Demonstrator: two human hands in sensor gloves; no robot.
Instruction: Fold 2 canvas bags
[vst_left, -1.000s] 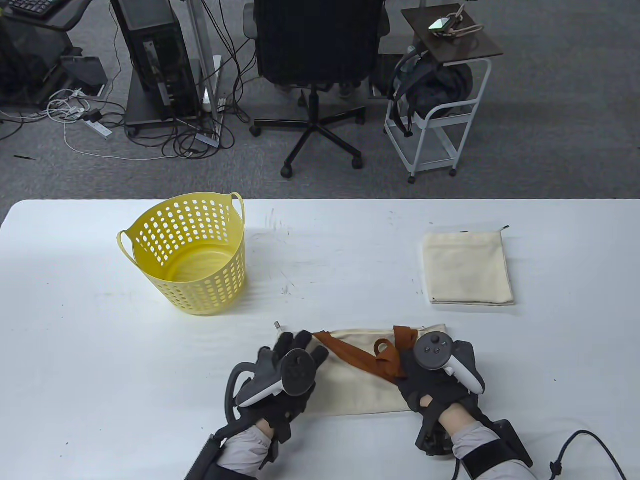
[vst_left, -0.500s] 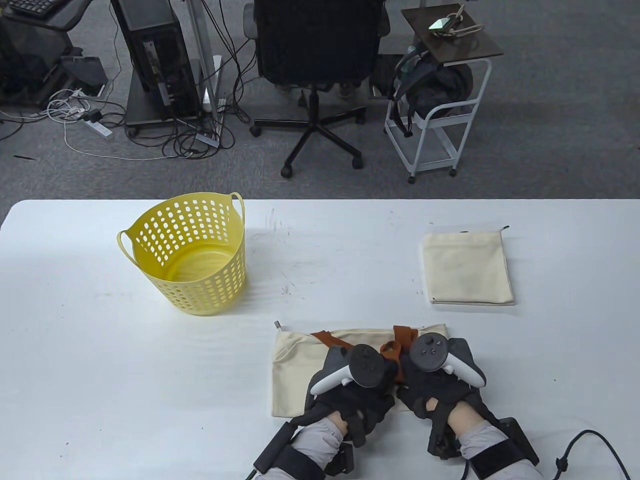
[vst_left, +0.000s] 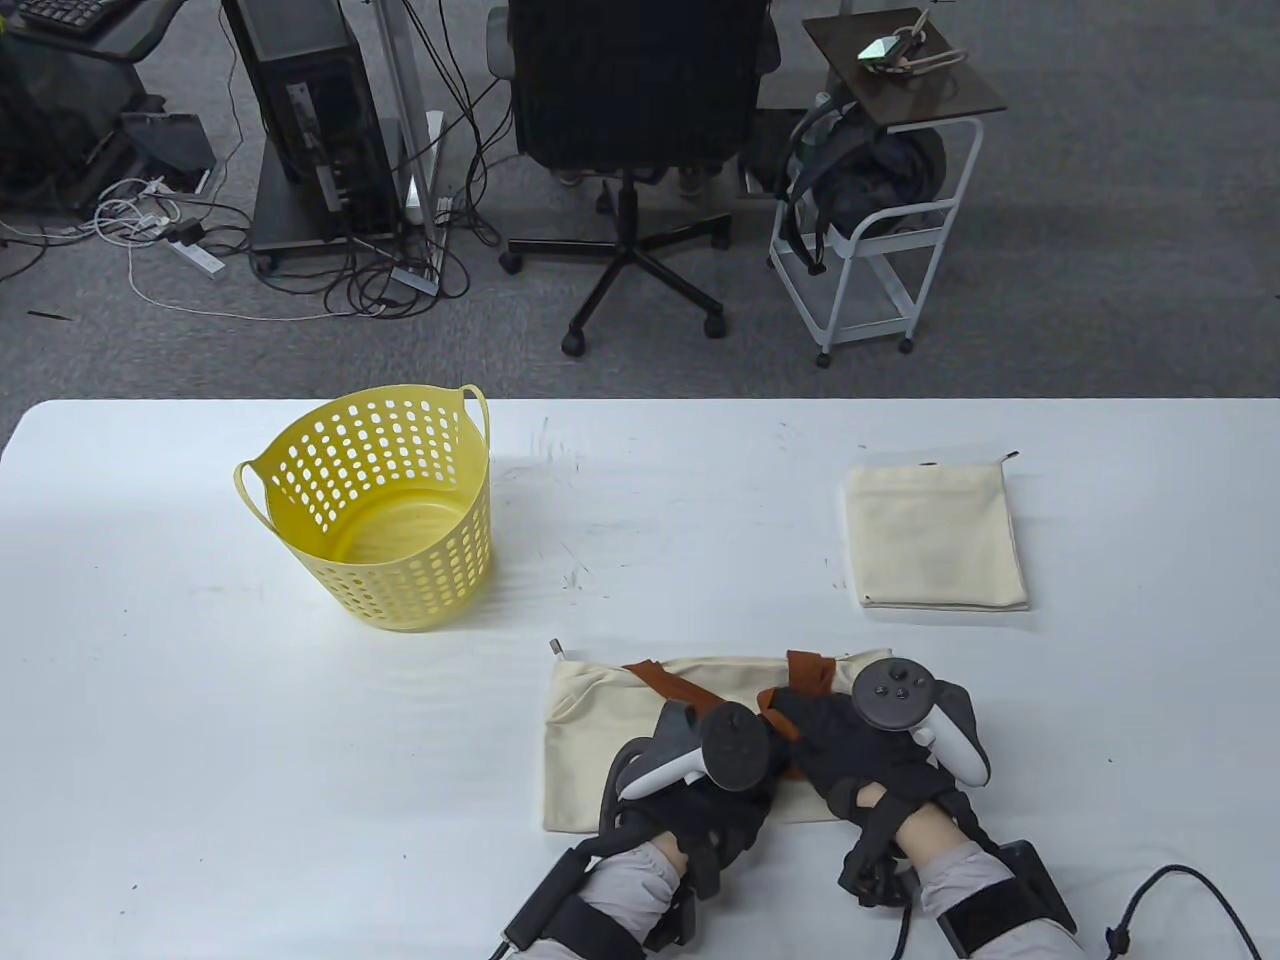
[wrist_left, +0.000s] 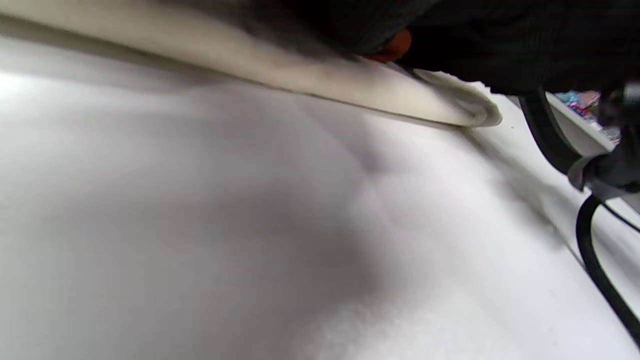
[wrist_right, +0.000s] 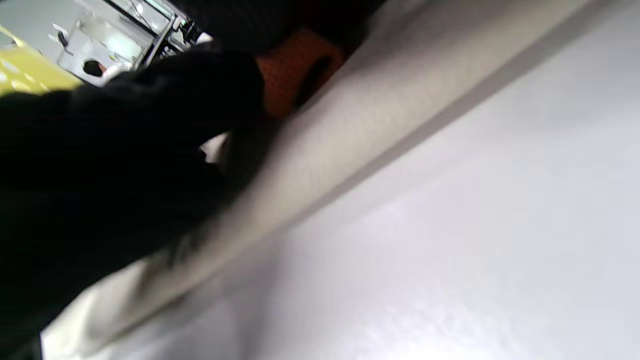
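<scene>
A cream canvas bag lies flat near the table's front edge, with rust-orange straps lying across it. Both gloved hands rest on its right half, close together over the bunched straps. My right hand has its fingers closed over the strap bundle, and the right wrist view shows the orange strap between dark fingers above the bag's edge. My left hand lies on the bag just to the left, its fingers hidden under the tracker. The left wrist view shows the bag's edge and a bit of strap. A second cream bag lies folded at the far right.
A yellow perforated basket stands at the back left of the white table. A black cable trails from my right forearm at the front right. An office chair, a cart and computer gear stand beyond the far edge.
My left hand moved from the bag's left end to the middle, next to my right hand. My right hand then shifted slightly right and reached its fingers left over the straps.
</scene>
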